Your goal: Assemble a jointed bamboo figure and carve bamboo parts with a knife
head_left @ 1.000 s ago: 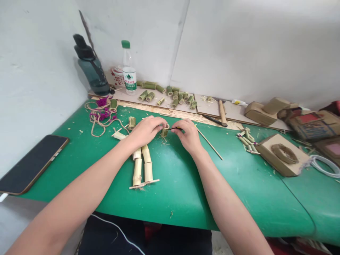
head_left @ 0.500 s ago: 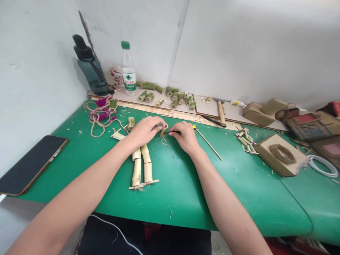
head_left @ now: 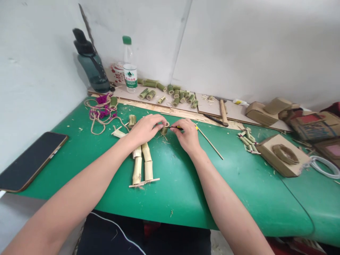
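My left hand (head_left: 151,128) is closed, its fingertips pinching the rim of a short hollow bamboo piece (head_left: 165,129) standing on the green table. Closed around a slim tool with a yellow-and-black handle (head_left: 197,128), my right hand (head_left: 186,132) points the thin dark tip at the side of that bamboo piece. Whether it is a knife or a screwdriver I cannot tell. Bamboo shavings lie below the piece. Under my left wrist is a jointed figure of pale bamboo segments (head_left: 137,170), partly hidden by my arm. Another bamboo piece (head_left: 132,120) stands beyond my left hand.
At the back lie cut bamboo tubes (head_left: 175,102) and a hammer (head_left: 223,112). A thin stick (head_left: 211,142) lies right of my hand. Twine (head_left: 96,129), a phone (head_left: 33,159) and bottles (head_left: 130,76) are left; small bamboo segments (head_left: 248,141) and a cardboard block (head_left: 278,156) are right.
Both hands stay at the bamboo piece. The tool's tip and my right fingers have shifted slightly, and the whole view has tilted a little.
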